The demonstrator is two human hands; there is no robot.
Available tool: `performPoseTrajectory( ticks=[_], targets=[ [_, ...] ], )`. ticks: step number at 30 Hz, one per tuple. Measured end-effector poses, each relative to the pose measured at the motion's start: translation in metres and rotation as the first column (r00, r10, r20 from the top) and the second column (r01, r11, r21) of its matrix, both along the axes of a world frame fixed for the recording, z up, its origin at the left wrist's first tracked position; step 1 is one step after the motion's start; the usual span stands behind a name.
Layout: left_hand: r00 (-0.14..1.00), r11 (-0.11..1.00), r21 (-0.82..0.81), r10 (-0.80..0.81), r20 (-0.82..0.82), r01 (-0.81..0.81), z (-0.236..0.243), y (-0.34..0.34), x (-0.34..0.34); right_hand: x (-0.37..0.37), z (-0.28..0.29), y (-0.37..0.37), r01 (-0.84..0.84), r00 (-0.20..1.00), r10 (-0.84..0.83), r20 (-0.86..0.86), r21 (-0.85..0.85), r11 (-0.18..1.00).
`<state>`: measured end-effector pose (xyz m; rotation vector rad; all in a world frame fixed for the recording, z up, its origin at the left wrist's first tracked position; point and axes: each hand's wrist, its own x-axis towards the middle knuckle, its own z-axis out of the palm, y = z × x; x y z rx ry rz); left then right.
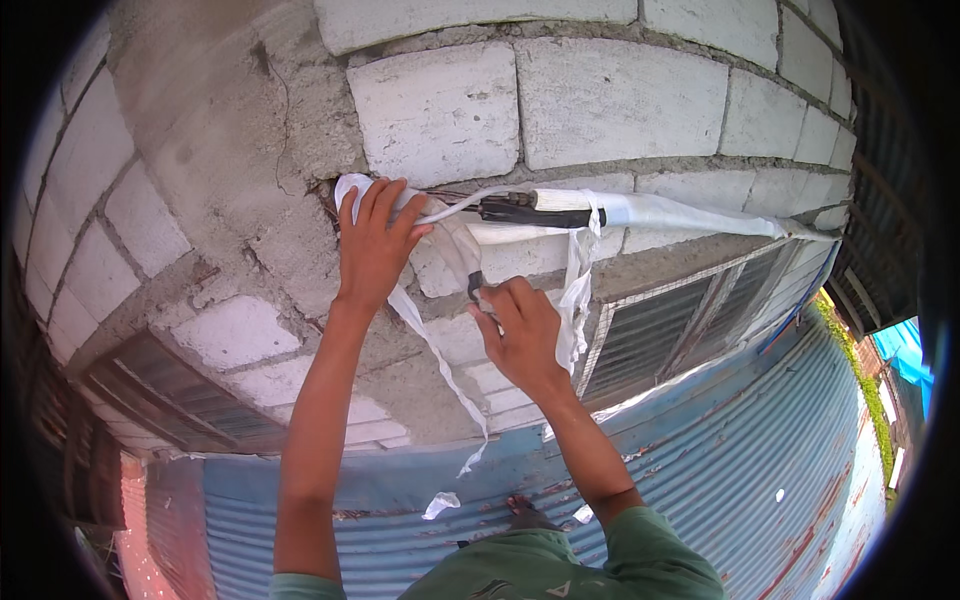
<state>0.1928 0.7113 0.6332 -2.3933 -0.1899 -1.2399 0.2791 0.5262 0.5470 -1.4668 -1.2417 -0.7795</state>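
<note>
My left hand (378, 243) is curled over the white-wrapped end (350, 187) of a pipe bundle where it meets the concrete wall. From under it a grey tube (460, 250) bends downward to a dark tip (475, 283). The fingers of my right hand (524, 328) are pinched at that tip. A light grey cable (470, 202) arcs above the tube. Farther right, black foam insulation (540, 214) lies bare before the bundle continues in white wrap (690, 216). Loose white tape strips (578, 290) dangle from the bundle, and another tape strip (440, 350) hangs below my left hand.
The block wall (620, 100) rises ahead. Below the bundle on the right is a louvred window (690, 325), with another window (180, 390) at lower left. A blue corrugated metal roof (720, 460) spreads underneath, with white scraps (440, 505) on it.
</note>
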Motion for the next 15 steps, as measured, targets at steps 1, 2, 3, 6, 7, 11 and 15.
performPoseTrajectory(
  ticks=[1,2,3,6,7,11,15],
  targets=[
    [0.999,0.994,0.095,-0.05,-0.002,0.05,0.004,0.005,0.0,-0.013,-0.004,0.005,-0.037,0.999,0.038,-0.004,0.03,0.999],
    [0.998,0.992,0.106,-0.062,-0.025,0.064,0.006,0.008,-0.001,-0.024,-0.008,0.011,-0.079,0.997,0.08,-0.012,0.066,0.995],
    [0.996,0.99,0.114,-0.083,-0.042,0.087,0.01,0.012,-0.002,-0.034,-0.011,0.018,-0.095,0.994,0.099,-0.047,0.083,0.992],
    [0.988,0.992,0.077,-0.092,-0.124,0.102,0.019,0.015,-0.006,-0.059,-0.02,0.037,-0.166,0.971,0.187,-0.149,0.142,0.976],
    [0.982,0.996,0.003,-0.091,-0.163,0.093,0.021,0.014,-0.008,-0.066,-0.024,0.044,-0.196,0.958,0.223,-0.179,0.155,0.968],
    [0.974,0.984,-0.05,-0.179,-0.139,0.173,0.023,0.003,-0.018,-0.082,-0.044,0.071,-0.244,0.936,0.292,-0.196,0.237,0.94],
    [0.977,0.975,-0.137,-0.191,-0.096,0.177,0.014,-0.005,-0.019,-0.062,-0.068,0.079,-0.25,0.947,0.288,-0.14,0.241,0.938]
  ],
)
